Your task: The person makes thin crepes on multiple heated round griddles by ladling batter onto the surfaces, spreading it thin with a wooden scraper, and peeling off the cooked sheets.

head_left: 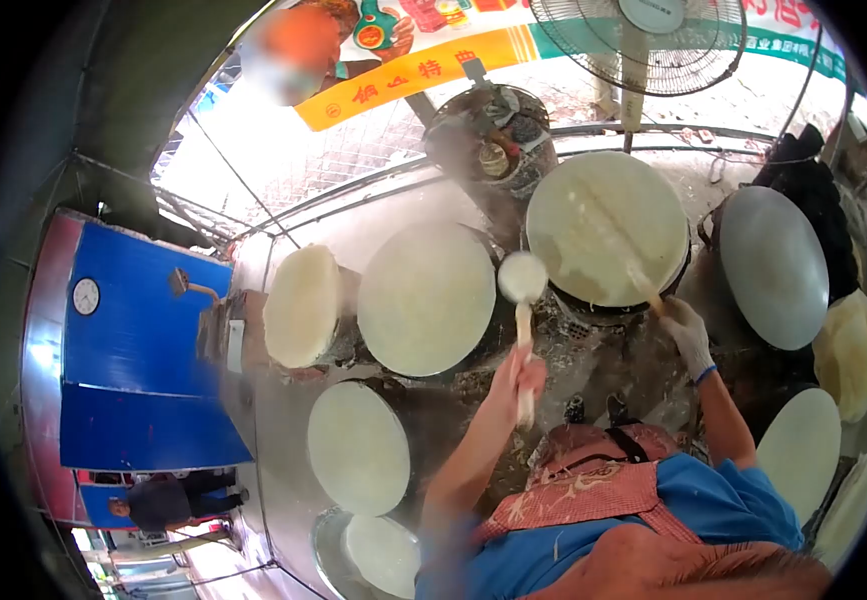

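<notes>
Right in front of the person, the big pan (593,309) has a thin, pale layer (643,200) all over its top. The right hand (686,335), in a light glove with a blue edge, is closed around the end of a long stick (636,277). It is at the near right edge of the big pan. The stick lies slanted over the layer, going away from the glove and toward the left. Its far end is blurry.

Just left of the big pan is a ladle (522,277) with white stuff in its cup. The left hand (520,378) is wrapped around its handle, which points back at the person. The cup is closer to the big pan than the left hand is. The right hand is the one nearer the big pan.

More to the left of the big pan is a wide, pale round (425,300). To its right is a gray pan (773,265), with a yellowish sheet (851,355) beyond that. Past the big pan stands a fan (643,50); the mark in its middle is too small to read. An orange sign (413,78) seems to say "铜山特", and its last letter is unclear. The green strip (798,55) seems to show "集团" among other small letters.
</notes>
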Action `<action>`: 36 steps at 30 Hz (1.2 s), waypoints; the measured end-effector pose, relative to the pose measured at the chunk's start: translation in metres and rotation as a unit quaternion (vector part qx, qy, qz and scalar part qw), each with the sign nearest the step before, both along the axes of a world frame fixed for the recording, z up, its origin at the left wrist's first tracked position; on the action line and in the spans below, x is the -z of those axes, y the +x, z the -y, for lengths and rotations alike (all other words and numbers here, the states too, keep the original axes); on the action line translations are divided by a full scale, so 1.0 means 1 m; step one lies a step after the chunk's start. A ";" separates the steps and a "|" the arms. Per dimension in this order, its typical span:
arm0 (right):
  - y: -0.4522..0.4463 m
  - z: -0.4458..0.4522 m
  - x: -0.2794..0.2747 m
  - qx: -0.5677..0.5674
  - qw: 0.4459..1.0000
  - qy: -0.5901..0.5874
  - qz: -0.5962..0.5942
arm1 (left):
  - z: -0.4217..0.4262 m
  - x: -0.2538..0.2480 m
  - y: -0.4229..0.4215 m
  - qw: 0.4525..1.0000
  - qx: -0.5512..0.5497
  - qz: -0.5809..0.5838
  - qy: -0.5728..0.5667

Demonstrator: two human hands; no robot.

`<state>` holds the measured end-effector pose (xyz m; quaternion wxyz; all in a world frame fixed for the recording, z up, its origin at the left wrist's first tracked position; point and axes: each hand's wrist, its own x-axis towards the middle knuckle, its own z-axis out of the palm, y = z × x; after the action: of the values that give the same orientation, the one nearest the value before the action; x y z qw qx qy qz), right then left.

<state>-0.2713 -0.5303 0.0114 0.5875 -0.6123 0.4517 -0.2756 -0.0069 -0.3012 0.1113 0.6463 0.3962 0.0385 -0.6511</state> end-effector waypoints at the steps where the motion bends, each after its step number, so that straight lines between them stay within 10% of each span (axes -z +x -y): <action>1: -0.001 0.000 0.005 -0.021 0.997 0.044 0.056 | 0.026 0.005 -0.001 0.999 -0.005 0.045 -0.023; 9: 0.024 0.003 -0.025 -0.143 0.986 0.031 -0.076 | 0.147 0.066 -0.010 0.973 -0.216 0.017 0.080; 13: 0.020 -0.001 -0.035 -0.159 0.877 -0.305 -0.334 | 0.121 0.063 0.001 0.975 -0.208 -0.027 0.078; 21: 0.033 -0.009 -0.024 -0.155 0.874 -0.331 -0.318 | 0.091 0.057 0.013 0.972 -0.206 -0.105 0.035; 32: 0.049 -0.060 -0.022 -0.147 0.977 0.030 -0.151 | 0.065 0.059 0.038 0.959 -0.165 -0.229 0.034; 34: 0.031 -0.072 -0.015 -0.142 0.980 0.119 -0.073 | 0.021 0.051 0.037 0.997 -0.056 0.003 -0.053; 36: 0.018 -0.084 -0.015 -0.136 0.976 0.163 -0.039 | -0.031 0.066 0.034 0.987 -0.034 -0.150 -0.038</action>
<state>-0.2533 -0.4460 0.0268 0.6934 -0.5739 0.4259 -0.0917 0.0274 -0.2704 0.0452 0.6694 0.2672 0.1233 -0.6821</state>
